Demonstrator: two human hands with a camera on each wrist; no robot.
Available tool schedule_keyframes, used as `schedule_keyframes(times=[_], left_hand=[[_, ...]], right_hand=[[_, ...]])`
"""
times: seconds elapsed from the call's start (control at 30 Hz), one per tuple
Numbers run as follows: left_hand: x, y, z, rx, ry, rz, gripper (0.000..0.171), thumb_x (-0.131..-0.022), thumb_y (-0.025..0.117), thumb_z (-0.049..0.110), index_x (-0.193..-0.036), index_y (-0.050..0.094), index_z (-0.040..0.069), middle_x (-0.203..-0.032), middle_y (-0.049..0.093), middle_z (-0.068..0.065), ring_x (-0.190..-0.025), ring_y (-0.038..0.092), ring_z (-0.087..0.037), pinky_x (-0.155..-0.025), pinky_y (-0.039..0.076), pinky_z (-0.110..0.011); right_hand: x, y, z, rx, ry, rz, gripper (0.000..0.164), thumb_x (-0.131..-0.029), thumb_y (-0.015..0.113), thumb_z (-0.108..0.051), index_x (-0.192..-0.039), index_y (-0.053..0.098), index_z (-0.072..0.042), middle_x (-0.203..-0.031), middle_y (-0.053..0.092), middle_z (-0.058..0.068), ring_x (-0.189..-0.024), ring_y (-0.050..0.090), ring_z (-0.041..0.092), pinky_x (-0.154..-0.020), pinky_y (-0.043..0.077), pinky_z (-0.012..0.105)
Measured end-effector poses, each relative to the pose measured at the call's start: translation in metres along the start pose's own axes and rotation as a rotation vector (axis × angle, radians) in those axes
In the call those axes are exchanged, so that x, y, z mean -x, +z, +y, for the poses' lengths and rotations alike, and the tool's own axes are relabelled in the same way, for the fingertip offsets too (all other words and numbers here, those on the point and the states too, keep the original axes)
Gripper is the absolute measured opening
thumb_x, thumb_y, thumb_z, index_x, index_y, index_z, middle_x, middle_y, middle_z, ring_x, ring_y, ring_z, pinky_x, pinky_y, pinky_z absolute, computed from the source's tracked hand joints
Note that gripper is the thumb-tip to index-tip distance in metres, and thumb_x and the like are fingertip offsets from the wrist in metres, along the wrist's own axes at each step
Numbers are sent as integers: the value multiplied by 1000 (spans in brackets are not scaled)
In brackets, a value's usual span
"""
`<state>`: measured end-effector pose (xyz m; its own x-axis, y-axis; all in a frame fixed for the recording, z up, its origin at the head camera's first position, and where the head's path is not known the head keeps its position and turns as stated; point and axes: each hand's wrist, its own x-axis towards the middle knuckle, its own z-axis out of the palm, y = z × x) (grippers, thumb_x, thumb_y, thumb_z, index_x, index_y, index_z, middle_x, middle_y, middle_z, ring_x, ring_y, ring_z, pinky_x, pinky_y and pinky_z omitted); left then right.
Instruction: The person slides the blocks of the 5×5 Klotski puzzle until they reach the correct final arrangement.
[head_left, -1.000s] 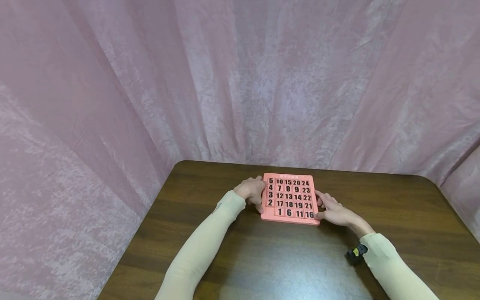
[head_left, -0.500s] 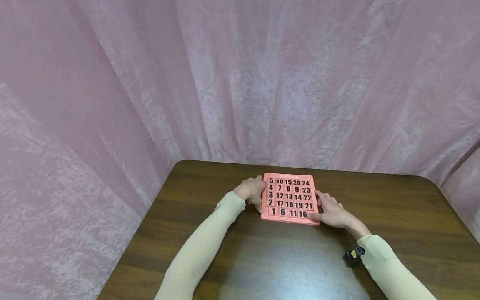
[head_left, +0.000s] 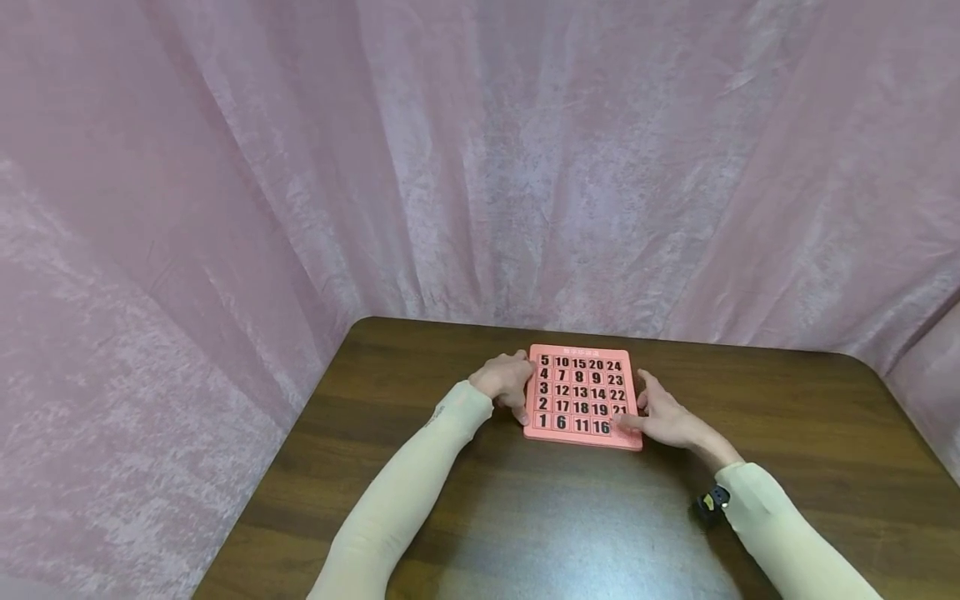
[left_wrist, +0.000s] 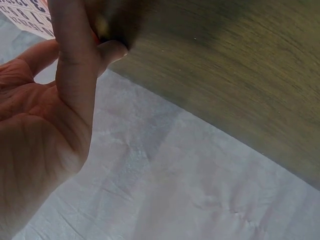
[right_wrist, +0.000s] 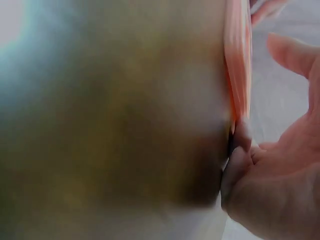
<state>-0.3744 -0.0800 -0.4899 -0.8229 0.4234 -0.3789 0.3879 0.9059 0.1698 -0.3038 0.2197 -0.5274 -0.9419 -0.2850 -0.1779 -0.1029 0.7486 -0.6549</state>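
A pink number slide puzzle (head_left: pixel 581 392) lies flat on the table, its black-numbered tiles facing up. My left hand (head_left: pixel 502 383) holds its left edge, fingers near the upper corner and thumb near the lower one. In the left wrist view, part of the number slide puzzle (left_wrist: pixel 30 15) shows behind the fingers. My right hand (head_left: pixel 667 417) is at the right edge, its thumb reaching over the tiles near 21 and partly covering the lower right corner. Tiles 1, 6, 11 and 16 stand leftward in the bottom row. In the right wrist view, some fingers of the right hand (right_wrist: pixel 290 185) meet the puzzle's side.
The brown wooden table (head_left: pixel 570 525) extends on both sides and in front of the puzzle. Pink velvet curtains (head_left: pixel 510 167) hang behind the table and at its left. A small black device (head_left: pixel 712 504) sits on the right sleeve's cuff.
The bottom row of 1, 6, 11 and 16 has slid left, moving the gap from the left corner to the right. My right thumb went left, then up towards 21; the left hand stays put.
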Motion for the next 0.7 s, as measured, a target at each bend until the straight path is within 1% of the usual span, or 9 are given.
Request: schedule_keyframes(times=[0.03, 0.07, 0.1, 0.17, 0.3, 0.43, 0.53, 0.57, 0.7], left_hand=[[0, 0, 0, -3, -1, 0, 89, -73, 104, 37, -149, 62, 17, -136, 56, -7, -94, 61, -23, -66, 54, -30], [-1, 0, -1, -9, -1, 3, 89, -73, 104, 38, -148, 62, 17, -135, 56, -7, -95, 60, -23, -67, 54, -30], [-1, 0, -1, -8, -2, 2, 90, -72, 104, 38, -149, 62, 17, -135, 56, -7, -95, 61, -23, -67, 54, -30], [-1, 0, -1, -13, 4, 1, 90, -73, 104, 39, -149, 62, 17, -134, 56, -7, -95, 60, -22, -67, 53, -30], [0, -1, 2, 22, 8, -18, 91, -73, 104, 37, -151, 61, 17, -134, 55, -7, -92, 61, -23, -62, 52, -30], [-1, -1, 2, 41, 4, -18, 90, -72, 104, 35, -149, 61, 16, -133, 55, -8, -89, 61, -23, -60, 51, -30], [-2, -1, 2, 27, 8, -16, 87, -72, 105, 36, -146, 63, 16, -132, 55, -8, -85, 61, -22, -59, 51, -30], [-2, -1, 2, 26, 5, -18, 84, -72, 105, 35, -143, 64, 15, -132, 55, -8, -83, 61, -21, -58, 51, -30], [-3, 0, 3, 34, -11, -30, 74, -73, 105, 31, -134, 67, 14, -129, 55, -9, -73, 62, -19, -55, 52, -29]], right_hand=[[-3, -2, 1, -15, -7, -7, 109, -100, 78, -36, -165, 10, 19, -109, 63, 19, -103, 59, 33, -93, 50, 49], [-7, -5, 1, -28, -9, -15, 107, -101, 77, -36, -166, 10, 17, -110, 61, 19, -100, 56, 29, -90, 47, 44], [-11, -7, 2, -33, -13, -24, 106, -102, 76, -36, -167, 11, 16, -114, 59, 21, -102, 55, 30, -88, 46, 42], [-18, -10, 2, -4, -11, -41, 104, -102, 75, -40, -169, 15, 12, -122, 54, 25, -109, 51, 33, -92, 45, 45], [-30, -14, 4, 63, 17, -66, 103, -102, 72, -47, -172, 17, 5, -134, 47, 30, -117, 45, 41, -100, 45, 56], [-36, -18, 5, 79, 37, -77, 101, -102, 71, -47, -173, 17, 2, -138, 44, 33, -119, 44, 43, -101, 44, 59], [-36, -19, 4, 84, 38, -78, 99, -102, 71, -48, -172, 20, 2, -140, 44, 34, -122, 44, 45, -103, 45, 62], [-36, -18, 4, 89, 36, -76, 99, -102, 71, -48, -171, 21, 2, -141, 44, 34, -124, 45, 46, -104, 45, 64], [-34, -15, 3, 116, 25, -61, 98, -101, 71, -51, -170, 26, 1, -141, 46, 33, -126, 46, 48, -102, 45, 64]])
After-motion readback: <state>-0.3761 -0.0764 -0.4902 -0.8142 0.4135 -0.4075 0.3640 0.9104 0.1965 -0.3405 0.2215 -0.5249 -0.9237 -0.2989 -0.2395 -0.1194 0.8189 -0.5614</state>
